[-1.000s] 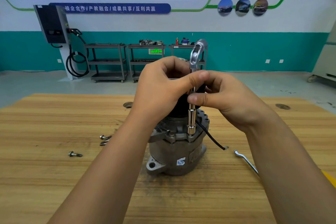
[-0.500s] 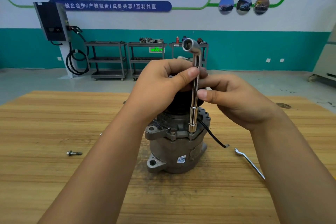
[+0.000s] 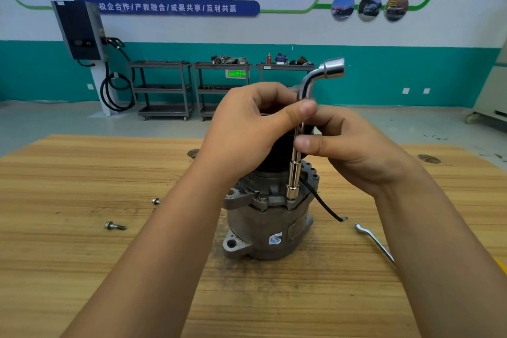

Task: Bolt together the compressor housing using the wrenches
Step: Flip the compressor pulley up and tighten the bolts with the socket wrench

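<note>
A grey metal compressor housing (image 3: 263, 230) stands upright in the middle of the wooden table (image 3: 82, 269), with a black pulley on top, mostly hidden by my hands. A chrome L-shaped socket wrench (image 3: 295, 173) stands upright, its lower socket seated on a bolt at the housing's flange and its bent upper socket pointing right. My left hand (image 3: 247, 132) pinches the wrench shaft near the bend between thumb and fingers. My right hand (image 3: 354, 145) pinches the shaft a little lower. A second bolt head (image 3: 262, 197) sits on the flange to the left of the socket.
Two loose bolts (image 3: 115, 226) (image 3: 156, 201) lie on the table to the left. A flat wrench (image 3: 374, 241) lies to the right, partly under my right forearm. A black cable (image 3: 323, 204) trails from the housing. Metal carts and a wall charger stand far behind.
The wrench has turned on the bolt: its bent top socket swung from facing away, past the left, round to the right. Both hands shifted their pinch along the shaft.
</note>
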`<action>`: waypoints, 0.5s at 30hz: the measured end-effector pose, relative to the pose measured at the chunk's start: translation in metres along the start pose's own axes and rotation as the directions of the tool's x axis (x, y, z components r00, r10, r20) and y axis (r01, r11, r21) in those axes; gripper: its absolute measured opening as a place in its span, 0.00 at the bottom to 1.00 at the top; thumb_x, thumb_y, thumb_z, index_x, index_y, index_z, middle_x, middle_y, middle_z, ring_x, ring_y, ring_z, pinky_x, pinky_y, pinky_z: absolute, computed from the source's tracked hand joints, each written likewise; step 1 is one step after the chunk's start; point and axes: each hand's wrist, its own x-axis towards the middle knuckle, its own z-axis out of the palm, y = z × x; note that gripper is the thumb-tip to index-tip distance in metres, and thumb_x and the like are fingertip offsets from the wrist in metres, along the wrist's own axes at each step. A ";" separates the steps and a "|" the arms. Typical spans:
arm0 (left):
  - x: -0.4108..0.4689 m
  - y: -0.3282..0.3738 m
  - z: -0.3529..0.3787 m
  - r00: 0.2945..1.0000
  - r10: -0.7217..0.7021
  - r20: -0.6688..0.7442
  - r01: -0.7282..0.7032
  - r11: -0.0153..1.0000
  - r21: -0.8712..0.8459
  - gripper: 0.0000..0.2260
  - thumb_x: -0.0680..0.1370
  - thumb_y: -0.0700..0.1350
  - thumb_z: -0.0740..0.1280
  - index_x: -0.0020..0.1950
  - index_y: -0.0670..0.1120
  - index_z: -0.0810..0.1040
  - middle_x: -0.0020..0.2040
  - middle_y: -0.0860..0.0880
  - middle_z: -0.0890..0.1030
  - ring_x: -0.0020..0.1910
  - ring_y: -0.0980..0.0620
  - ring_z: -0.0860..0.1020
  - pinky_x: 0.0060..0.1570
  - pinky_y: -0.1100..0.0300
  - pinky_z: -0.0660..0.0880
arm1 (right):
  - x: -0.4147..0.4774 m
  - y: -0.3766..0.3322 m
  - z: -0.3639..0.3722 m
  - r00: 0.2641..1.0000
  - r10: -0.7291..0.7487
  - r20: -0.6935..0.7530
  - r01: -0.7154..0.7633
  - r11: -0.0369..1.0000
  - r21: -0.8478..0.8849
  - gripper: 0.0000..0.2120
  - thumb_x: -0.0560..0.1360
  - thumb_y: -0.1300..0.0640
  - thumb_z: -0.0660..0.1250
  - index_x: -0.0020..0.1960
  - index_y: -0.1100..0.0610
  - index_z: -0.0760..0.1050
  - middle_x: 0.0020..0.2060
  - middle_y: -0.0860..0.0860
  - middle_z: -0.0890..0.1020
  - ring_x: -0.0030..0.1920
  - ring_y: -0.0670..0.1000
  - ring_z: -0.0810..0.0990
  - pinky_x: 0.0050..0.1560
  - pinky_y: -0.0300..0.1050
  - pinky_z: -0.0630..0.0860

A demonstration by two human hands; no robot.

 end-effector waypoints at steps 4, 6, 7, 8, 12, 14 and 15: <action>-0.001 0.001 -0.003 0.996 0.020 0.082 -0.024 0.999 0.048 0.07 0.78 0.46 0.65 0.49 0.47 0.83 0.34 0.57 0.81 0.36 0.60 0.78 0.41 0.63 0.73 | -0.001 0.001 -0.003 0.999 -0.005 0.035 0.005 1.000 0.003 0.09 0.68 0.60 0.67 0.45 0.53 0.84 0.45 0.50 0.84 0.51 0.50 0.81 0.51 0.42 0.77; -0.001 0.003 -0.003 0.995 0.009 0.100 -0.013 0.999 0.036 0.09 0.77 0.48 0.66 0.49 0.46 0.83 0.34 0.52 0.81 0.36 0.55 0.79 0.40 0.60 0.75 | -0.001 -0.001 -0.002 1.000 0.002 0.027 -0.003 1.000 0.001 0.06 0.66 0.57 0.70 0.41 0.52 0.84 0.41 0.47 0.84 0.48 0.48 0.81 0.48 0.40 0.76; -0.001 0.004 -0.003 0.995 0.006 0.096 -0.009 0.999 0.033 0.10 0.75 0.50 0.67 0.48 0.46 0.83 0.37 0.49 0.83 0.39 0.52 0.81 0.42 0.56 0.78 | -0.001 -0.001 -0.001 1.000 0.003 0.015 -0.003 1.000 -0.012 0.08 0.64 0.54 0.71 0.42 0.54 0.83 0.40 0.48 0.83 0.48 0.48 0.81 0.49 0.42 0.76; -0.002 0.004 -0.002 0.996 0.003 0.084 -0.005 1.000 0.030 0.09 0.73 0.52 0.68 0.46 0.47 0.82 0.41 0.47 0.84 0.42 0.50 0.82 0.46 0.53 0.79 | 0.000 0.000 -0.001 1.000 -0.004 -0.004 0.004 0.999 -0.034 0.13 0.62 0.52 0.72 0.44 0.58 0.81 0.41 0.53 0.82 0.48 0.50 0.80 0.50 0.45 0.76; -0.002 0.004 0.001 1.000 -0.008 0.020 0.008 1.000 0.023 0.05 0.71 0.47 0.73 0.37 0.52 0.78 0.45 0.45 0.84 0.49 0.48 0.82 0.51 0.43 0.77 | 0.000 0.000 0.003 0.998 -0.008 -0.059 0.005 0.999 -0.044 0.34 0.58 0.49 0.76 0.51 0.74 0.72 0.48 0.67 0.78 0.50 0.54 0.79 0.57 0.55 0.75; -0.001 0.003 0.000 0.999 -0.009 0.036 0.008 1.000 0.028 0.04 0.73 0.46 0.71 0.38 0.51 0.80 0.45 0.46 0.84 0.50 0.49 0.82 0.52 0.43 0.77 | 0.000 0.000 0.001 1.000 0.000 -0.015 -0.001 1.000 -0.026 0.32 0.58 0.44 0.77 0.50 0.68 0.76 0.47 0.61 0.80 0.51 0.53 0.79 0.56 0.51 0.75; -0.001 0.003 -0.001 0.999 -0.009 0.050 0.007 0.999 0.037 0.03 0.74 0.46 0.70 0.40 0.50 0.81 0.46 0.47 0.84 0.49 0.50 0.82 0.53 0.45 0.77 | 0.000 0.000 0.000 1.000 0.007 0.007 -0.007 1.000 -0.021 0.26 0.61 0.45 0.76 0.50 0.64 0.79 0.48 0.59 0.81 0.53 0.53 0.80 0.56 0.49 0.75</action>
